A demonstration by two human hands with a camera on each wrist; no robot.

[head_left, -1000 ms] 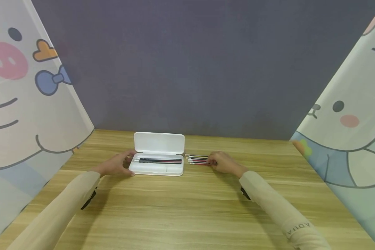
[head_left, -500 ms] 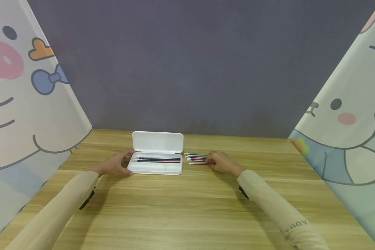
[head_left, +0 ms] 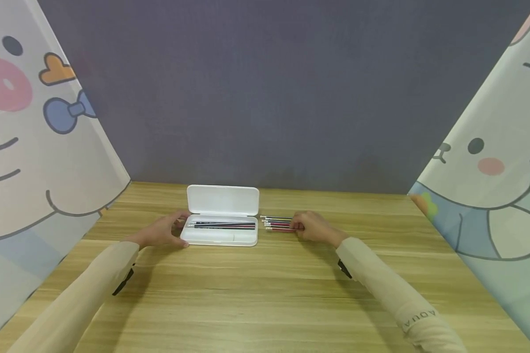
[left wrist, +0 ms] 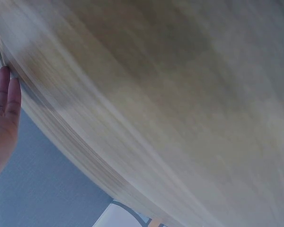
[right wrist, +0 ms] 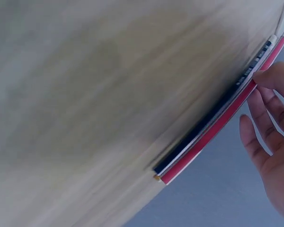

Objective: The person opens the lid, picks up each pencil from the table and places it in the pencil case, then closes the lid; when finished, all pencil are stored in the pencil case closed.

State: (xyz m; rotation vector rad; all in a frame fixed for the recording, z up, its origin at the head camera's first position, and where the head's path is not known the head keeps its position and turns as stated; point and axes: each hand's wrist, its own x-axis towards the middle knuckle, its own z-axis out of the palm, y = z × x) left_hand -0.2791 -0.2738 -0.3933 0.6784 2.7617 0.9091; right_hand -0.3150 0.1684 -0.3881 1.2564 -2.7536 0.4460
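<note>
A white pencil case lies on the wooden table with its lid raised. Several pencils are in its back part. My left hand holds the case's left end, thumb at the front corner and fingers towards the back. In the left wrist view only its fingers show, near the left edge. Right of the case lies a bundle of loose pencils, eraser ends to the left. My right hand pinches a red pencil, which lies alongside a dark blue pencil in the right wrist view.
The wooden table runs back to a dark grey panel. Cartoon-printed sheets stand on the left and right sides.
The red pencil nearest me has moved back against the other loose pencils under my right hand. The left hand and case keep their place; the head view shifts slightly.
</note>
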